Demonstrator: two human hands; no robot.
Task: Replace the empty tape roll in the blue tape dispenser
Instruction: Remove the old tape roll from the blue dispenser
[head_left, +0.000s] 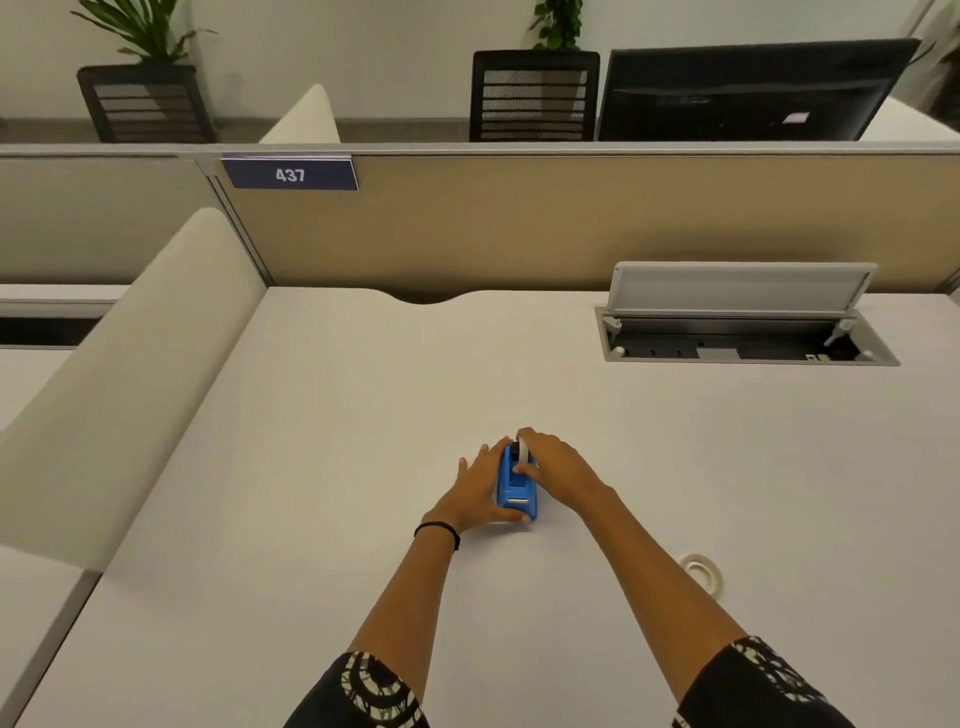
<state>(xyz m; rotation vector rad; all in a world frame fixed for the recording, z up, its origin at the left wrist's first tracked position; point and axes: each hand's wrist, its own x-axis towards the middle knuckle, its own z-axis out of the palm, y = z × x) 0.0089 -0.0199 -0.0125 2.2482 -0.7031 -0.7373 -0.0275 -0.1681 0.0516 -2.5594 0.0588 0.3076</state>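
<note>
Gripping 1 blue dispenser (515, 488): L hand (480, 491) steadying, R hand (553, 465) fingers pinching 1 roll (522, 450); 2nd roll (702, 570) apart.

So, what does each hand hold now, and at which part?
The left hand steadies the blue tape dispenser by its left side. The right hand pinches the white roll at its rim, in the dispenser's top.

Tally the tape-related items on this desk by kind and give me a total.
Blue tape dispensers: 1, the dispenser steadied by the left hand.
White rolls: 2, one roll at the dispenser under the right hand, one loose roll lying on the desk to the right.
Total: 3
</note>
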